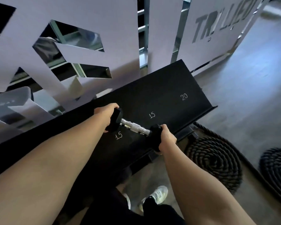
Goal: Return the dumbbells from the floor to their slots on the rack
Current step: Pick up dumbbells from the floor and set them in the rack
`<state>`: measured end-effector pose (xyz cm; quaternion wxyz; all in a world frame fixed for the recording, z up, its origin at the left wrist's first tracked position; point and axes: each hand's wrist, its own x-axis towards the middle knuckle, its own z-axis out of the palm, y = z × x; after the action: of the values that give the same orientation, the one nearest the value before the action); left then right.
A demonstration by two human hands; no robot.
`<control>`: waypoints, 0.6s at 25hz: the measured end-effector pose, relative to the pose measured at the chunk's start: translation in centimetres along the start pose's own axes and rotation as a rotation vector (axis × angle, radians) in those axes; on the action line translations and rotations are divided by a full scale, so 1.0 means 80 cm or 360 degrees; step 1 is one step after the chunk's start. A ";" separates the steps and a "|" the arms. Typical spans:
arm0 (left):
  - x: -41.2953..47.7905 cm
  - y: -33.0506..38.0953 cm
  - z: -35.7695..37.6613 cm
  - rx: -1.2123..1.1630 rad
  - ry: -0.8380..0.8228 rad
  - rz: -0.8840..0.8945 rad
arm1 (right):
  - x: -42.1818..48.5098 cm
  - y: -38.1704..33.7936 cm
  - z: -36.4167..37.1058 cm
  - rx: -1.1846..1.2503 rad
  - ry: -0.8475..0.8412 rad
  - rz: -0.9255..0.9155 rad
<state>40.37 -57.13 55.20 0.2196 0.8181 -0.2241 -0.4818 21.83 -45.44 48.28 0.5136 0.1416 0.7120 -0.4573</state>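
Observation:
A dumbbell with black ends and a knurled silver handle lies across the black rack shelf, between two white "15" marks. My left hand grips its far-left head. My right hand grips its near-right head at the shelf's front lip. A "20" mark sits farther right on the shelf, with nothing on it. Whether the dumbbell rests fully on the shelf or is held just above it I cannot tell.
Two coiled black battle ropes lie on the grey floor to the right of the rack. A pale wall with mirror cut-outs stands behind the shelf. My shoe is below the shelf's front edge.

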 end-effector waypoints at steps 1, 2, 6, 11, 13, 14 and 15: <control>0.022 0.003 -0.004 0.0043 0.0017 -0.0027 | 0.006 0.007 0.018 -0.0023 0.0016 0.0045; 0.040 0.006 -0.008 0.0078 0.0025 -0.0040 | 0.012 0.017 0.034 -0.0042 0.0017 0.0104; 0.098 0.015 -0.022 0.0222 -0.0001 -0.0018 | 0.026 0.061 0.082 -0.0008 0.0030 0.0286; 0.168 0.014 -0.033 0.0458 -0.0047 0.0028 | 0.046 0.119 0.137 0.0078 0.0096 0.0490; 0.176 0.008 -0.034 0.0501 -0.0052 0.0054 | 0.049 0.126 0.140 0.0086 0.0105 0.0491; 0.188 0.010 -0.035 0.0543 -0.0056 0.0060 | 0.052 0.133 0.150 0.0105 0.0127 0.0518; 0.196 0.011 -0.035 0.0582 -0.0059 0.0055 | 0.055 0.138 0.155 0.0100 0.0149 0.0538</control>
<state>49.51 -66.52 46.11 0.0713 0.8314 -0.3261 -0.4442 34.85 -50.52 38.23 0.5447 0.2964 0.6867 -0.3792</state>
